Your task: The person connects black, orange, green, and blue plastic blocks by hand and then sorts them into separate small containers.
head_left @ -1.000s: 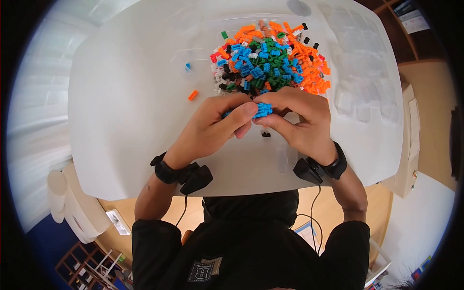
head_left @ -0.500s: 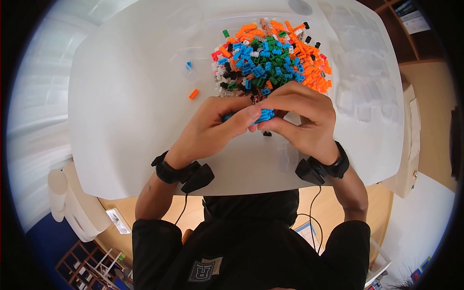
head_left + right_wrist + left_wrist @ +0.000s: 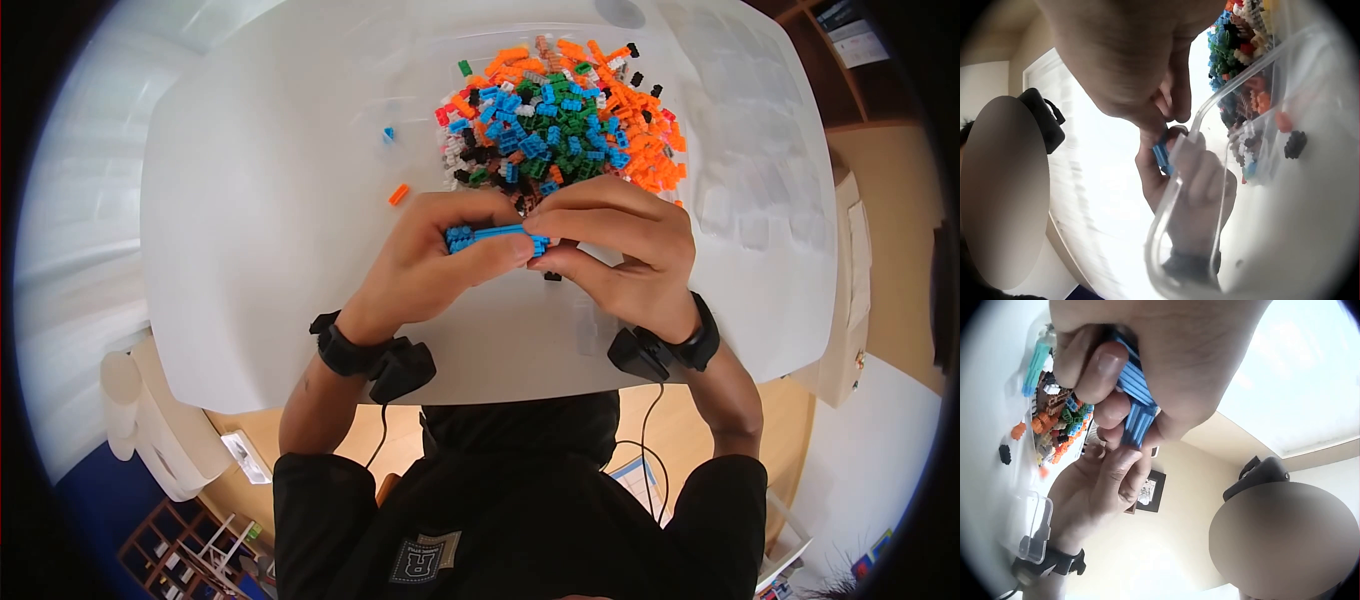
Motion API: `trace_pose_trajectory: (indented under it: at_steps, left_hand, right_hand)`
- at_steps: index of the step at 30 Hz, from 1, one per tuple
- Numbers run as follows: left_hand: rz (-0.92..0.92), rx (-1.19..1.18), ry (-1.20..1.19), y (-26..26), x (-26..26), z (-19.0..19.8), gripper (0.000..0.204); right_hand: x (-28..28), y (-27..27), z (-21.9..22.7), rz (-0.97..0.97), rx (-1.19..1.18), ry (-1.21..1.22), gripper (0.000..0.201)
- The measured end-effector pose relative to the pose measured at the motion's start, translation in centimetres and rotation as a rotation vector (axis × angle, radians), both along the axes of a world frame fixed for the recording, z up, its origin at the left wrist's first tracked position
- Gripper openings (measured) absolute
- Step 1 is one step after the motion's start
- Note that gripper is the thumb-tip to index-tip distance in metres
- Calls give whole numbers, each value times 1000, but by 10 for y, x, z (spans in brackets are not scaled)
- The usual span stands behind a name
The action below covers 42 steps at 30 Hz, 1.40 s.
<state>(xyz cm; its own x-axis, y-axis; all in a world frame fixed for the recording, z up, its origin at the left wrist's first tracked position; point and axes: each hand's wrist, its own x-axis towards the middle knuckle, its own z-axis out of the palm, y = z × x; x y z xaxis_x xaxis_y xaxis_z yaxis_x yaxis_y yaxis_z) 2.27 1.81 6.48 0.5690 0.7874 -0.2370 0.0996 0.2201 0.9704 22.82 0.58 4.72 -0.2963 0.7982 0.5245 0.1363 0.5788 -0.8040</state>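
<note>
In the head view my left hand (image 3: 425, 260) grips a joined row of blue building bricks (image 3: 490, 234) between its thumb and fingers. My right hand (image 3: 635, 240) pinches the right end of that row with thumb and fingertips. Up close in the left wrist view, the blue bricks (image 3: 1135, 384) show long parallel ridges, with part of them covered by the left fingers. The right wrist view shows only a short length of the blue bricks (image 3: 1161, 156) between both hands. Just beyond the hands lies a large pile of loose bricks (image 3: 560, 135) in mixed colours.
A lone orange brick (image 3: 399, 194) and a small blue brick (image 3: 389, 134) lie left of the pile. A black brick (image 3: 552, 277) sits below the hands. Clear plastic trays (image 3: 750, 150) cover the table's right side. A clear box (image 3: 1166, 250) stands near the right wrist.
The blue brick row has turned and shifted in the fingers, so more of its left end shows now. Both hands stay close together in nearly the same place.
</note>
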Motion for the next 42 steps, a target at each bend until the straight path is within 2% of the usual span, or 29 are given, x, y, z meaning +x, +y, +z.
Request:
trace_pose_trajectory:
  at_steps: [3, 16, 22, 27, 31, 34, 37, 40, 42]
  left_hand:
    - [-18, -139, -48, 0, -1, 1, 18]
    - [19, -205, -180, 0, 0, -4, 19]
    - [-11, -194, -214, 1, 0, -8, 20]
    - [37, -143, -91, -1, 5, -2, 19]
    - [44, -167, -105, -2, 5, -4, 19]
    - [35, -159, -132, -1, 2, -7, 20]
    - [57, -252, -201, 0, 0, -9, 20]
    - [48, -227, -220, 0, 1, -10, 21]
    - [75, -248, -201, -1, 2, -10, 22]
  right_hand:
    - [2, 0, 2, 27, -20, -4, 28]
    - [3, -1, 2, 50, -161, 76, 27]
    - [0, -2, 3, -10, -42, 11, 26]
    - [2, -2, 2, -63, 67, -105, 24]
    - [2, -2, 3, -77, 127, -145, 24]
    - [2, -3, 5, -57, 111, -145, 25]
    - [5, -1, 6, -33, 69, -112, 25]
    - [5, 1, 2, -22, -54, -29, 25]
    - [4, 4, -2, -122, -121, 19, 25]
